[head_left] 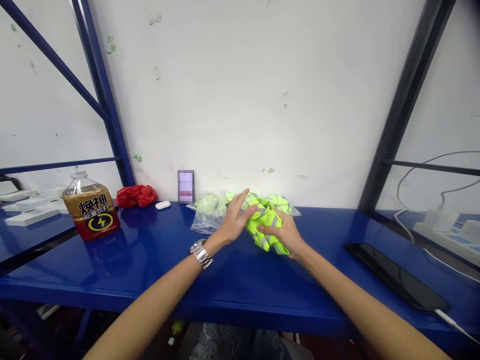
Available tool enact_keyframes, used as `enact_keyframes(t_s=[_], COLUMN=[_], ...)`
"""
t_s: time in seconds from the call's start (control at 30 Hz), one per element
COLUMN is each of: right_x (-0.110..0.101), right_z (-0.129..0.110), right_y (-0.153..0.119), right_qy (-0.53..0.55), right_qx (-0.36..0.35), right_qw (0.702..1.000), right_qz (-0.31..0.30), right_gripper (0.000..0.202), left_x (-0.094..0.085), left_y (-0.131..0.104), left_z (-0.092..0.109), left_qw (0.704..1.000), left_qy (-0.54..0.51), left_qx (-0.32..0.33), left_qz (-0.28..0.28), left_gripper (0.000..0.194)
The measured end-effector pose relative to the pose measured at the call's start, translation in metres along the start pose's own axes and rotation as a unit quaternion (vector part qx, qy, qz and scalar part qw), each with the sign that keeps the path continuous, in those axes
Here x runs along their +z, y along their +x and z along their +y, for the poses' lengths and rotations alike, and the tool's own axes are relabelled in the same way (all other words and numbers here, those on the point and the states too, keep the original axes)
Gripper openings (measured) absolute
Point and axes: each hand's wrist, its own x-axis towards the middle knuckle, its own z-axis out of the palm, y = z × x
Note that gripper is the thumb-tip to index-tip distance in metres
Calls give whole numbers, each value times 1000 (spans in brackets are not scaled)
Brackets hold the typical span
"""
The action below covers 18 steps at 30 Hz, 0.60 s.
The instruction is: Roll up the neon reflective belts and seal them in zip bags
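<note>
A crumpled neon-yellow reflective vest [267, 227] with grey stripes is bunched up just above the blue table. My right hand [287, 232] is closed around its right side, thumb across the front. At its left edge is my left hand [235, 220], fingers stretched out and thumb pointing over the fabric; whether it touches the vest I cannot tell. Behind both hands, clear plastic bags [205, 220] with more neon-yellow fabric lie against the wall, partly hidden by the hands and the vest. A metal watch [201, 253] is on my left wrist.
On the left stand a large drink bottle [92, 206], a red plastic bag [137, 195] and a small white case [162, 205]. A phone [186, 186] leans on the wall. Another phone [397, 275] lies at right with a cable, near a white power strip [450, 237]. Posts [397, 110] flank the table [232, 280].
</note>
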Motion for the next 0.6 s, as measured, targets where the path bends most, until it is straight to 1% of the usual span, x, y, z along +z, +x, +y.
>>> enact_keyframes(t_s=[0.07,0.1,0.13,0.2,0.27,0.3,0.37,0.4,0.43,0.5,0.6], right_x=[-2,-3,-3,-3,-2,-1,-2,-3,-4,-6,-7], right_z=[-2,-3,-5,-9,-11,-11,-11,-11,-11,-12,-16], right_y=[0,0,-1,-2,-2,-2,-2,-1,-1,0,-2], right_qy=[-9,-16,-24,-42,-49,-48,-44,-45,-48,-53,-34], right_qx=[27,39,50,66,75,78,78,76,75,78,105], right_qw=[1000,999,998,997,996,995,995,995,994,991,980], right_qz=[-5,-10,-14,-23,-29,-32,-43,-51,-61,-95,-166], right_gripper=[47,47,45,41,37,36,35,35,34,32,29], left_x=[-30,-47,-65,-96,-118,-124,-126,-123,-119,-105,-81], left_y=[2,2,2,0,-6,-10,-17,-20,-22,-25,-25], left_z=[-1,-2,-3,-7,-12,-15,-21,-23,-24,-24,-16], left_qw=[991,978,956,905,861,846,829,825,823,822,816], left_qy=[113,184,258,395,469,483,495,499,504,516,533], left_qx=[54,77,90,81,61,61,67,71,74,85,119], left_qz=[-36,-69,-103,-137,-190,-216,-252,-256,-251,-225,-188], left_gripper=[41,40,40,45,54,53,36,26,21,22,21])
